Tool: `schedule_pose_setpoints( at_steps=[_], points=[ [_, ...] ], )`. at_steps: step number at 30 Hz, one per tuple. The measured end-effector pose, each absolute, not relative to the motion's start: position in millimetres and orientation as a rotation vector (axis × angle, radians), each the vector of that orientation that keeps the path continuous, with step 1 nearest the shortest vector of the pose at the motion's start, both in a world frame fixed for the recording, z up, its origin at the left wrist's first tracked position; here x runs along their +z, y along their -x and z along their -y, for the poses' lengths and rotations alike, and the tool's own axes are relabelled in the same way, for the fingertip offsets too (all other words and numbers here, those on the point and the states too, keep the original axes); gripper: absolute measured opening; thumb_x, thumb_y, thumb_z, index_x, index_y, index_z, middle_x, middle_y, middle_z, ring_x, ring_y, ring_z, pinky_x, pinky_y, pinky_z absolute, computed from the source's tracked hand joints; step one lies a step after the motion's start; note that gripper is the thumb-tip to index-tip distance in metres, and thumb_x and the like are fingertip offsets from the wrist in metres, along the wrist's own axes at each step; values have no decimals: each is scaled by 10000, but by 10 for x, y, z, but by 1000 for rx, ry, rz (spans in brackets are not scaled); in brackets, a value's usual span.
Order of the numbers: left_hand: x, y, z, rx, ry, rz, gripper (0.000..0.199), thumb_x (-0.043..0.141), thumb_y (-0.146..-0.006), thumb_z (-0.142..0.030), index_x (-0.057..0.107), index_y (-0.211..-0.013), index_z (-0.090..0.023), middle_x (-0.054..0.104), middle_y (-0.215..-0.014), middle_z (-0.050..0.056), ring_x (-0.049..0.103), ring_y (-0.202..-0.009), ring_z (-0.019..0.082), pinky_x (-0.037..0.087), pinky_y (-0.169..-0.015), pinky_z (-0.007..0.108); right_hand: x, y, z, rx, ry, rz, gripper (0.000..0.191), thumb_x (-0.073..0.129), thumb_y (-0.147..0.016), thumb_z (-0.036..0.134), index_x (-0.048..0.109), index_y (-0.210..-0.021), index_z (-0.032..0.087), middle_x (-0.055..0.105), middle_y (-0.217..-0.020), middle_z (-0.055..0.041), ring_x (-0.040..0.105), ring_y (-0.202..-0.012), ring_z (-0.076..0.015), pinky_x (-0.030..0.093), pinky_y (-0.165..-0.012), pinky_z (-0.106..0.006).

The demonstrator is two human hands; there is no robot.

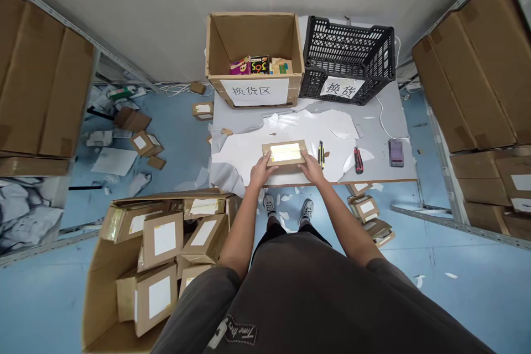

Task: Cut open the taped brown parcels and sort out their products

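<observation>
A small brown cardboard box (284,163) with a white label on top sits at the front edge of the worktable. My left hand (261,170) grips its left end, and my right hand (311,167) grips its right end. Just right of my right hand lies a yellow and black utility knife (321,155). Farther right there is a red and black utility knife (358,160). Torn white paper (249,149) covers much of the tabletop around the box.
At the table's back stand an open carton (255,92) with several small packages and a black plastic crate (348,66). A phone-like dark object (396,154) lies at right. A large carton (99,282) of labelled boxes stands at lower left. Small boxes (365,207) lie on the floor.
</observation>
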State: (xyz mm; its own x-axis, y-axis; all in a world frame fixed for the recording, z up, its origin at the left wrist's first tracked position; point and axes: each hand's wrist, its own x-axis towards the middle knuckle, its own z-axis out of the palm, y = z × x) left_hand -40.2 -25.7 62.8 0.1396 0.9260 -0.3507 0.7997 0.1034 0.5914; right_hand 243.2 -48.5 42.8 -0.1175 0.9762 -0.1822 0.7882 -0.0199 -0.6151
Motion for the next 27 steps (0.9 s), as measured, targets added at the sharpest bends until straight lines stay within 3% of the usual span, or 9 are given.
schedule_pose_setpoints(
  at_steps=[3,6,9,11,15,19,23,27],
  points=[
    [784,383,63,172,-1658,-1823,786,649,-1021,-665,419,-1712,-372,705,-1519,78,676,-1374,350,529,-1128,419,586,-2475,207,789,1858,1947,735,534,-1085,476,341,-1755,245,692,-1426,-167,612,-1349,-386,500,-1145,-526],
    [727,249,-151,95,-1519,-1928,845,556,-1025,-752,406,-1718,-292,776,-1385,144,720,-1299,378,530,-1090,449,601,-2433,-58,849,2027,1877,811,516,-1086,548,261,-1770,196,754,-1312,-168,674,-1246,-397,533,-1067,-497],
    [530,103,-284,111,-1429,-1919,856,524,-1072,-644,309,-1751,-170,744,-1413,222,693,-1342,390,503,-1121,477,493,-2356,-221,949,2173,1811,855,519,-1086,518,184,-1786,160,776,-1266,-166,713,-1186,-377,542,-1056,-458],
    [411,84,-271,214,-1456,-1866,829,517,-1091,-536,248,-1769,-143,677,-1510,236,641,-1414,374,477,-1172,487,434,-2351,-234,944,2170,1814,826,505,-1086,444,179,-1792,165,747,-1349,-171,700,-1239,-367,534,-1094,-465],
    [283,215,-4,418,-1635,-1698,865,645,-1032,-504,296,-1765,-208,464,-1721,192,469,-1575,356,401,-1281,501,435,-2497,-33,885,2044,1916,801,562,-1040,373,281,-1774,212,567,-1611,-173,569,-1457,-357,497,-1193,-513],
    [168,272,296,285,-1661,-1610,917,841,-906,-505,440,-1707,-307,339,-1788,159,453,-1585,391,434,-1263,499,415,-2589,308,1048,1975,2029,925,778,-900,330,379,-1732,272,515,-1635,-143,548,-1468,-337,488,-1208,-492],
    [103,234,368,295,-1644,-1614,843,801,-960,-444,436,-1711,-329,439,-1704,150,489,-1564,344,430,-1268,459,355,-2489,506,1113,2073,1956,881,674,-954,229,326,-1763,266,584,-1473,-148,664,-1285,-298,537,-1116,-436],
    [312,328,244,284,-1667,-1633,747,733,-1006,-509,496,-1685,-309,607,-1540,149,603,-1440,337,473,-1216,424,493,-2486,424,1005,2045,1993,682,578,-1054,341,438,-1715,246,649,-1354,-146,689,-1188,-312,548,-1066,-431]
  ],
)
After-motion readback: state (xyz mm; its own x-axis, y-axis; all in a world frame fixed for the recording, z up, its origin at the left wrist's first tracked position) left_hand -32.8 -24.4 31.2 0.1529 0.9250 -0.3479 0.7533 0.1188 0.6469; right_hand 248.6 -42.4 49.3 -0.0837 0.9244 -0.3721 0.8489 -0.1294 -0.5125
